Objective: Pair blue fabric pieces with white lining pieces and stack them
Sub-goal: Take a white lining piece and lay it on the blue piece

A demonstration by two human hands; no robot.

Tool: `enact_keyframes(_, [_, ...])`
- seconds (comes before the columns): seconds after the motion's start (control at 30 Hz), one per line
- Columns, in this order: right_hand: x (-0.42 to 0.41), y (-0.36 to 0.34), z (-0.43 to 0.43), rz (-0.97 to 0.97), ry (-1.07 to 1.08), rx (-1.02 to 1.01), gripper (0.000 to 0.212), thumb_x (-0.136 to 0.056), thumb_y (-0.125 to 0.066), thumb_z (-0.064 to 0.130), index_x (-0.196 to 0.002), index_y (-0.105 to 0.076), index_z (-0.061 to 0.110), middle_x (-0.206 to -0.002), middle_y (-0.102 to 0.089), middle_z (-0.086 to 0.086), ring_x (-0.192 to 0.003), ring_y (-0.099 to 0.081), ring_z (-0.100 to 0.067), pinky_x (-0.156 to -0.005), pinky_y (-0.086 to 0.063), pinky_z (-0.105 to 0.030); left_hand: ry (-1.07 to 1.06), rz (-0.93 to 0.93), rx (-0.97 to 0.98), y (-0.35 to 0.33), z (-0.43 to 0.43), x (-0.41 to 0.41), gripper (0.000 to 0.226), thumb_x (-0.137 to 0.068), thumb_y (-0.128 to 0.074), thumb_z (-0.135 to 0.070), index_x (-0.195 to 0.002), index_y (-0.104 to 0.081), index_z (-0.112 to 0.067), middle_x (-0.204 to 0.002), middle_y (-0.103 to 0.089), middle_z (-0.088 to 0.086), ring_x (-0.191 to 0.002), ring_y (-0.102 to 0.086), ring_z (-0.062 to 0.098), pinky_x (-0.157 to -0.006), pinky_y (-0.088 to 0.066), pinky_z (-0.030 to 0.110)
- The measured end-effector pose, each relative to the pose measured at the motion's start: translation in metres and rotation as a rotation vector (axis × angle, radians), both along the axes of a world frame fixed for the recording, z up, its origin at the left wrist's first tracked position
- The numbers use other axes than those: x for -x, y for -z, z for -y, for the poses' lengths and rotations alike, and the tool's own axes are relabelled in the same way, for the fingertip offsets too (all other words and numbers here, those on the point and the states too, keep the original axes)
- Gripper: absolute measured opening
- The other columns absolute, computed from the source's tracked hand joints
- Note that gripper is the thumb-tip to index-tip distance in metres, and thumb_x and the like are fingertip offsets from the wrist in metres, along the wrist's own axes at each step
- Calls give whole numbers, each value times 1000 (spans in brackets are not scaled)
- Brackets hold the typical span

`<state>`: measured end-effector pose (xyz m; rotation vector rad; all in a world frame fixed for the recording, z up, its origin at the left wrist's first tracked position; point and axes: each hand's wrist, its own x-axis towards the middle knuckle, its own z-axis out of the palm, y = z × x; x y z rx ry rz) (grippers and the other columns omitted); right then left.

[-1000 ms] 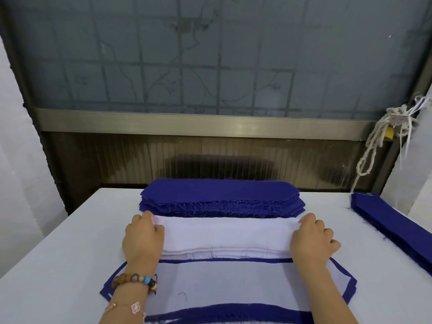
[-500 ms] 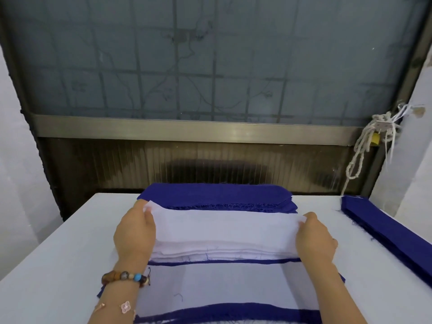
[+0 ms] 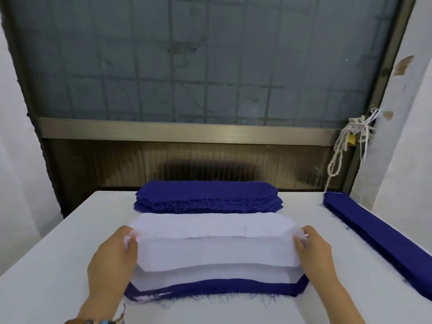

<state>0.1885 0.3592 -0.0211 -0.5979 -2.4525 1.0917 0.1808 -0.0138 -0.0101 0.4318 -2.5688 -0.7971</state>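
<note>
A white lining piece (image 3: pixel 217 253) hangs stretched between my hands, lifted off the pile of white lining (image 3: pixel 210 222) behind it. My left hand (image 3: pixel 112 260) pinches its left end and my right hand (image 3: pixel 314 251) pinches its right end. Below the lifted piece lies the paired stack (image 3: pixel 217 288), blue fabric with white lining on top, its blue edge showing at the front. A stack of blue fabric pieces (image 3: pixel 208 195) sits farther back in the middle of the white table (image 3: pixel 46 265).
A long pile of blue strips (image 3: pixel 383 239) runs along the table's right side. Behind the table is a window frame with a dark panel. A knotted white rope with a padlock (image 3: pixel 350 139) hangs at the right.
Both hands have lifted one white lining piece off the white pile and drawn it toward me, over the paired stack. The camera has tilted and moved closer.
</note>
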Motion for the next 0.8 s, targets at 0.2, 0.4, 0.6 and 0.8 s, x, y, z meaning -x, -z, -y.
enact_keyframes(0.2, [-16, 21, 6, -46, -43, -77, 8, -96, -47, 6, -94, -48, 14, -68, -52, -3, -63, -48, -20, -59, -38, -30, 26, 100, -5, 25, 1, -13, 22, -99, -43, -30, -112, -57, -20, -87, -64, 2, -76, -59, 17, -73, -50, 33])
enact_keyframes(0.4, [-20, 23, 5, -41, -13, -86, 10, -92, -52, 6, -89, -46, 12, -64, -49, -2, -61, -45, -23, -55, -34, -34, 40, 85, -63, 26, 1, -16, 27, -98, -48, -22, -123, -40, -24, -64, -59, 5, -60, -58, 17, -56, -49, 30])
enact_keyframes(0.6, [-22, 26, 5, -39, 16, -33, 26, -93, -54, 9, -116, -43, 14, -64, -52, -8, -60, -50, -25, -52, -33, -32, 42, 51, -114, 30, 3, -14, 34, -96, -52, -17, -127, -38, -22, -61, -58, 7, -58, -58, 19, -52, -44, 28])
enact_keyframes(0.8, [-23, 29, 4, -46, 60, -20, 33, -93, -52, 6, -122, -40, 11, -63, -48, -10, -60, -48, -26, -53, -34, -34, 35, 4, -73, 32, 7, -14, 21, -93, -54, -9, -109, -43, -18, -58, -53, 8, -55, -55, 24, -57, -48, 36])
